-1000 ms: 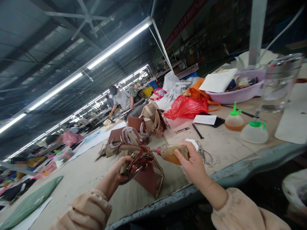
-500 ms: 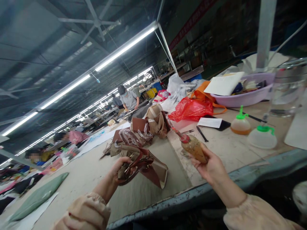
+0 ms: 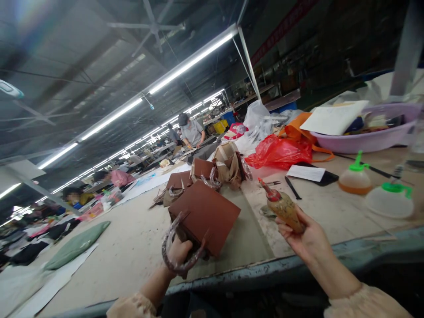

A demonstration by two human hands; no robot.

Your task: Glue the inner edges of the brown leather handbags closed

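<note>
My left hand [image 3: 179, 251] is closed on a brown handbag [image 3: 207, 214], near its plastic-wrapped handle [image 3: 164, 247]. The bag is tilted above the front of the worktable, its flat brown panel turned up toward me; some of my fingers are hidden by it. In my right hand [image 3: 306, 234] is a stained yellowish squeeze bottle [image 3: 283, 210] with a red neck, its tip pointing up and left. The bottle and the bag are apart. Behind the held bag lie more brown and beige bags [image 3: 228, 163], some with wrapped handles.
Two green-capped bottles [image 3: 356, 176] stand at the right, near a black marker [image 3: 293, 187] and a white card [image 3: 306, 173]. Farther back are a red plastic bag [image 3: 281, 151] and a purple basin [image 3: 357, 141]. A green cushion-like piece [image 3: 77, 245] lies left. A person [image 3: 192, 130] works beyond.
My left hand has turned the handbag over, so its flat brown panel now faces me instead of its opening. My right hand still grips the bottle. The whole view has shifted left.
</note>
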